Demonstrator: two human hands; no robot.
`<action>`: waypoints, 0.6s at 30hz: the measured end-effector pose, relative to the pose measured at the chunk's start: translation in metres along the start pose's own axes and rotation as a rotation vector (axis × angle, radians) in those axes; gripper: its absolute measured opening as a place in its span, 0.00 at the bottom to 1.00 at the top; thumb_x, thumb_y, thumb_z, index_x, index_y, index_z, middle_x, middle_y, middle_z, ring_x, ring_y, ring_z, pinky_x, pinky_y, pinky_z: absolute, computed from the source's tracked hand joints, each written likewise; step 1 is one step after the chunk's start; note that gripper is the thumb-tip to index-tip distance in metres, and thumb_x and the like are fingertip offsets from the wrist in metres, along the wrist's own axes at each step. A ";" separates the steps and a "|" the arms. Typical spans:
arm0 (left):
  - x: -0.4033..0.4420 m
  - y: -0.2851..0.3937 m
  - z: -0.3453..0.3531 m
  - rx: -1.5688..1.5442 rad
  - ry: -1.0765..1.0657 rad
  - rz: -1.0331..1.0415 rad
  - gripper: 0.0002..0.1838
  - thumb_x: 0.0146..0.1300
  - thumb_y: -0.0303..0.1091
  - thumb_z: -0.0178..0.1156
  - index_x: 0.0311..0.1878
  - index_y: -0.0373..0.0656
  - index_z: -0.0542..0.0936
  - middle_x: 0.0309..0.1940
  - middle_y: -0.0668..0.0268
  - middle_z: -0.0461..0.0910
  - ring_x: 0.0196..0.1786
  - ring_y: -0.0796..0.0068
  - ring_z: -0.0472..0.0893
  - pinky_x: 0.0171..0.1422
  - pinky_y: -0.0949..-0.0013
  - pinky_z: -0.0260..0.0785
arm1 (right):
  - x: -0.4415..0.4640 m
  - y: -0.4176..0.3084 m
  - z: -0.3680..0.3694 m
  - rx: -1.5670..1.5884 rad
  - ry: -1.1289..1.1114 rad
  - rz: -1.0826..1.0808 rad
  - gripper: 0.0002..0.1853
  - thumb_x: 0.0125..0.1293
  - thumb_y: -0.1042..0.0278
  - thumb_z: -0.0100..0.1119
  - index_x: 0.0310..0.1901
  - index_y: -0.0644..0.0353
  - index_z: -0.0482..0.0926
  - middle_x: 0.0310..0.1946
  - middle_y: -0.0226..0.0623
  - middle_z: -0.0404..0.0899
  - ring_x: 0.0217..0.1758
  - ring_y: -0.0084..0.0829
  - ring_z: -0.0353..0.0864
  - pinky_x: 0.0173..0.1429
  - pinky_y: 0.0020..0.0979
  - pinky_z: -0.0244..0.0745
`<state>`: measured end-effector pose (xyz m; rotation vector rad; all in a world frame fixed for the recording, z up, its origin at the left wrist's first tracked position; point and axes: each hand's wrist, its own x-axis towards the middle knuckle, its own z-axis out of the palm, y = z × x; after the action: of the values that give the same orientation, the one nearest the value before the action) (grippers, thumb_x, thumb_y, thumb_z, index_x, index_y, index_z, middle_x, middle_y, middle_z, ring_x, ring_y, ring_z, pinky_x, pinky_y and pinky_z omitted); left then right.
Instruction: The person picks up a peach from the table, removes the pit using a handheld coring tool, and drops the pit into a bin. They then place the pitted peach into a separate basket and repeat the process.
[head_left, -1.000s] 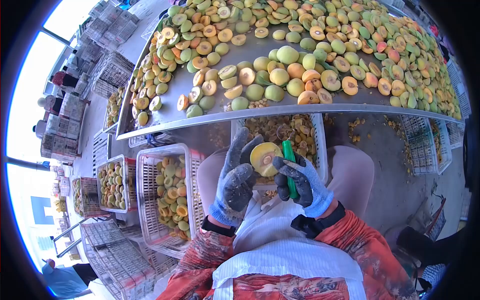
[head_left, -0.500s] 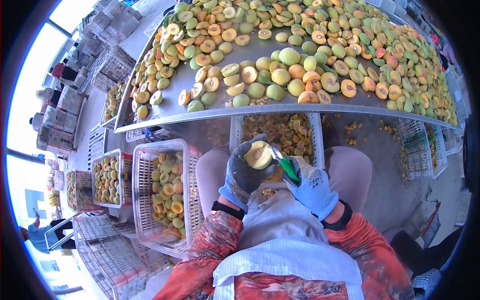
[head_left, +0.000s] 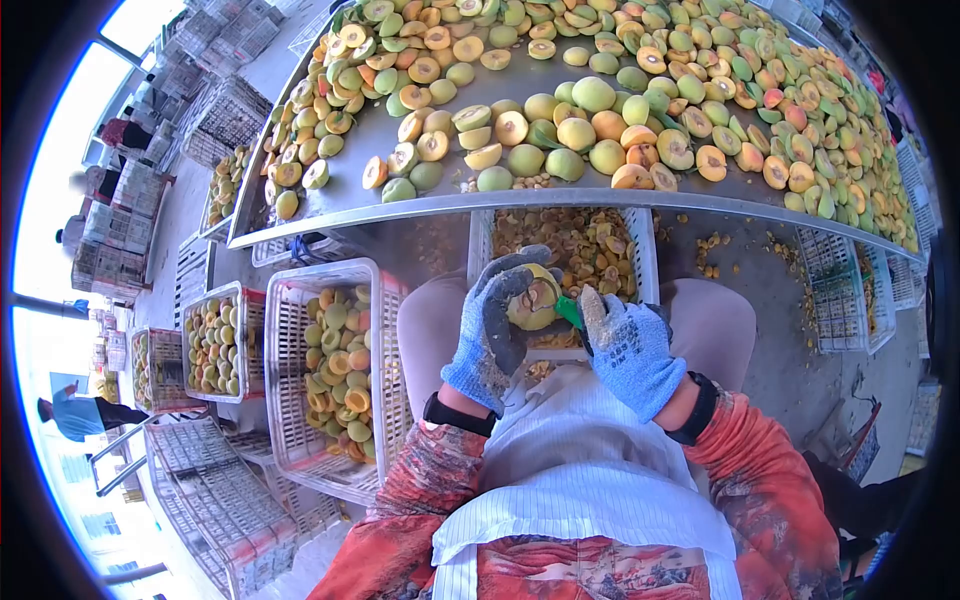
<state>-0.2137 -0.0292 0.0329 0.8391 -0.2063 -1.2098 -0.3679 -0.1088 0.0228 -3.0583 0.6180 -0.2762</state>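
My left hand, in a blue glove with a dark coated palm, is wrapped around a halved yellow-green peach, its cut face turned up and to the right. A small green-handled tool sits in my gloved right hand. Its metal end meets the cut face of the fruit, and its exact shape there is hard to make out. Both hands are above my lap, in front of a white crate of fruit scraps. Beyond them, a metal table carries many whole and halved peaches.
To my left stands a pale crate of fruit halves, with a second filled crate behind it. Stacked crates are at lower left. Another crate is under the table on the right. A person walks at far left.
The tool's metal end has gone from the fruit's edge onto its cut face. My right hand has shifted slightly right. The view has tilted a little, and the person at far left has moved.
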 end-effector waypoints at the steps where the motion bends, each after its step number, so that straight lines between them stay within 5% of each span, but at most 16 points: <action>1: -0.002 0.000 0.000 -0.007 0.036 0.024 0.19 0.58 0.31 0.54 0.53 0.36 0.72 0.47 0.56 0.76 0.48 0.62 0.78 0.46 0.59 0.77 | 0.000 -0.003 -0.002 0.009 0.002 0.015 0.24 0.55 0.68 0.51 0.55 0.67 0.67 0.31 0.43 0.76 0.26 0.36 0.78 0.28 0.35 0.71; 7: -0.026 0.000 0.003 0.154 0.140 0.074 0.17 0.55 0.23 0.53 0.50 0.32 0.72 0.51 0.54 0.73 0.49 0.59 0.78 0.49 0.60 0.77 | -0.004 -0.026 -0.028 0.232 -0.326 0.000 0.28 0.54 0.69 0.53 0.56 0.74 0.65 0.31 0.48 0.76 0.28 0.38 0.78 0.30 0.37 0.70; 11: -0.035 0.002 0.002 0.140 0.181 0.196 0.16 0.55 0.23 0.52 0.49 0.31 0.71 0.51 0.51 0.73 0.49 0.58 0.78 0.45 0.59 0.78 | -0.009 -0.042 -0.017 0.483 -0.215 0.064 0.28 0.56 0.62 0.56 0.55 0.73 0.67 0.27 0.48 0.78 0.28 0.38 0.80 0.30 0.39 0.72; 14: -0.036 0.005 0.007 0.261 0.169 0.353 0.17 0.55 0.29 0.57 0.48 0.33 0.73 0.47 0.53 0.76 0.48 0.60 0.78 0.51 0.63 0.74 | 0.000 -0.040 -0.017 0.751 -0.009 0.020 0.22 0.55 0.64 0.57 0.50 0.68 0.69 0.25 0.48 0.79 0.27 0.45 0.81 0.31 0.40 0.75; 16: -0.030 0.006 0.006 0.256 0.210 0.291 0.16 0.58 0.31 0.56 0.49 0.34 0.73 0.48 0.55 0.75 0.48 0.65 0.77 0.50 0.65 0.74 | 0.021 -0.019 -0.041 1.099 -0.547 0.158 0.21 0.54 0.61 0.60 0.46 0.65 0.71 0.25 0.48 0.79 0.28 0.47 0.81 0.32 0.40 0.75; 17: -0.026 0.005 0.006 0.250 0.231 0.262 0.16 0.60 0.32 0.56 0.49 0.34 0.74 0.48 0.57 0.75 0.49 0.67 0.77 0.50 0.66 0.73 | 0.022 -0.016 -0.040 1.082 -0.539 0.152 0.21 0.54 0.61 0.60 0.46 0.65 0.71 0.25 0.48 0.79 0.28 0.47 0.81 0.32 0.40 0.75; 18: -0.021 0.002 0.007 0.722 0.205 0.509 0.17 0.63 0.36 0.55 0.49 0.34 0.74 0.45 0.58 0.76 0.44 0.69 0.78 0.46 0.70 0.74 | 0.022 -0.013 -0.036 0.782 -0.388 0.137 0.21 0.54 0.58 0.60 0.45 0.64 0.71 0.25 0.47 0.79 0.27 0.44 0.81 0.32 0.40 0.74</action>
<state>-0.2237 -0.0142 0.0454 1.4217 -0.6692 -0.5484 -0.3494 -0.1046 0.0622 -2.2201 0.5246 0.0740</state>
